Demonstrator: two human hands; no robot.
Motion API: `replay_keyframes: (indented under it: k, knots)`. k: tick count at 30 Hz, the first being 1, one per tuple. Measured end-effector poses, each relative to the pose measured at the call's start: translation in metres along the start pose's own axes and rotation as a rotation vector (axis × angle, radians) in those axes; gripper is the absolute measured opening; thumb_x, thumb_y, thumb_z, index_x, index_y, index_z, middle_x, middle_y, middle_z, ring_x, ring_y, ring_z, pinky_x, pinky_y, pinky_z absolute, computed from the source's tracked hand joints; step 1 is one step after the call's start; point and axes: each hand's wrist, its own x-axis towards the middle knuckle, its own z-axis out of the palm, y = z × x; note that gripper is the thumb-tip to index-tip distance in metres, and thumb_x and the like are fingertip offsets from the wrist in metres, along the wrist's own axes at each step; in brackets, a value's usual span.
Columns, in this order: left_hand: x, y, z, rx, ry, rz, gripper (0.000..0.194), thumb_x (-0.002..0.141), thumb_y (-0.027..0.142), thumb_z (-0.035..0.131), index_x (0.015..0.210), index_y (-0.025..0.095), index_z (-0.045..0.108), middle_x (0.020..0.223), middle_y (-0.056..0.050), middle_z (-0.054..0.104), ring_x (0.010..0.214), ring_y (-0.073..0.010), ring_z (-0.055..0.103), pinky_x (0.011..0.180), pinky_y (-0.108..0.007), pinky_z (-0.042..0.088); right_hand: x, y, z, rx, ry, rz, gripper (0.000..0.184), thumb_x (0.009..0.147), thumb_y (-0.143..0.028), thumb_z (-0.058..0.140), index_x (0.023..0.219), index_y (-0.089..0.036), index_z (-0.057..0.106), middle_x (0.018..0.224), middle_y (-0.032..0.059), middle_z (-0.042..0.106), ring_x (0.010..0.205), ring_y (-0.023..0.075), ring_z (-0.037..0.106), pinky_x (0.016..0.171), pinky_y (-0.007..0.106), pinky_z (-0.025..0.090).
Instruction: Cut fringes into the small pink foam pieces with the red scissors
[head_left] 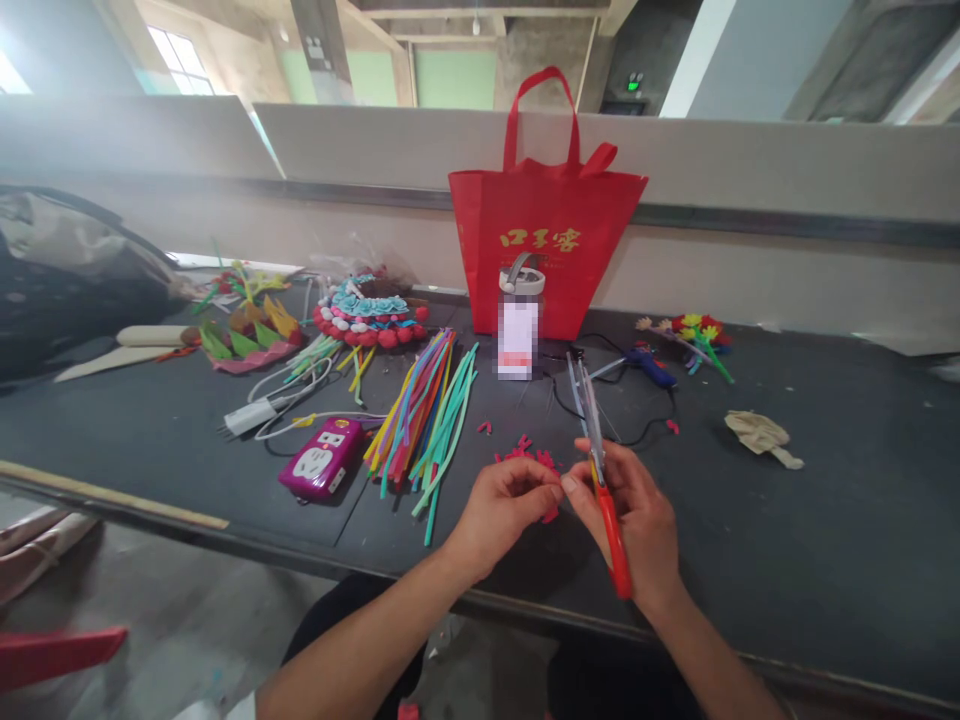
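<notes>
My right hand point(643, 525) is closed around a pair of scissors point(614, 535), with the orange-red handle toward me and the blades pointing away. Its thumb and forefinger tips meet those of my left hand point(501, 508), which is pinched closed. Whatever sits between the fingertips is too small to make out. Just behind and partly under my hands lies a small pile of pink-red cut pieces point(523, 452). One bent piece point(485, 427) rests apart, left of the pile. To the left is a bundle of colourful fuzzy craft stems point(421, 410).
A red bag point(551, 215) stands against the partition behind a bottle point(519, 335). Left are a purple power socket point(325, 458), a white charger point(250, 416) and craft flowers point(367, 300). A blue glue gun point(651, 366) with a black cord and a beige crumpled item point(757, 432) lie right.
</notes>
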Motion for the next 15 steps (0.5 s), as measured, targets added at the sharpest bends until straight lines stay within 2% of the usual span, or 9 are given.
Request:
replay_keyframes:
  k: [3, 7, 10, 15]
  knots:
    - [0.001, 0.001, -0.001, -0.202, 0.056, -0.025, 0.016, 0.071, 0.024, 0.077, 0.079, 0.013, 0.070, 0.068, 0.000, 0.062, 0.057, -0.0076, 0.050, 0.058, -0.022, 0.039, -0.001, 0.013, 0.000, -0.147, 0.054, -0.112, 0.035, 0.084, -0.027, 0.061, 0.118, -0.024, 0.054, 0.100, 0.0027, 0.066, 0.079, 0.0140, 0.066, 0.071, 0.025, 0.055]
    - [0.004, 0.001, -0.004, -0.449, 0.064, -0.011, 0.012, 0.072, 0.019, 0.076, 0.081, 0.014, 0.069, 0.071, 0.000, 0.063, 0.061, -0.0081, 0.054, 0.062, -0.022, 0.042, -0.002, 0.026, 0.001, -0.306, -0.018, -0.297, 0.040, 0.080, -0.017, 0.059, 0.119, -0.025, 0.053, 0.102, 0.0036, 0.063, 0.089, 0.0174, 0.062, 0.080, 0.031, 0.053]
    - [0.005, 0.000, -0.005, -0.524, 0.046, 0.020, 0.010, 0.074, 0.017, 0.074, 0.081, 0.013, 0.068, 0.073, -0.001, 0.064, 0.063, -0.0087, 0.055, 0.063, -0.022, 0.043, -0.005, 0.027, 0.003, -0.355, -0.082, -0.291, 0.044, 0.077, -0.011, 0.058, 0.118, -0.026, 0.053, 0.096, 0.0031, 0.061, 0.086, 0.0187, 0.060, 0.077, 0.033, 0.052]
    - [0.003, 0.002, -0.005, -0.543, 0.057, 0.013, 0.012, 0.071, 0.016, 0.076, 0.080, 0.013, 0.068, 0.076, -0.002, 0.065, 0.065, -0.0094, 0.056, 0.065, -0.023, 0.045, -0.009, 0.026, 0.004, -0.432, -0.101, -0.235, 0.050, 0.072, -0.009, 0.058, 0.120, -0.026, 0.054, 0.095, 0.0036, 0.062, 0.083, 0.0202, 0.059, 0.076, 0.036, 0.052]
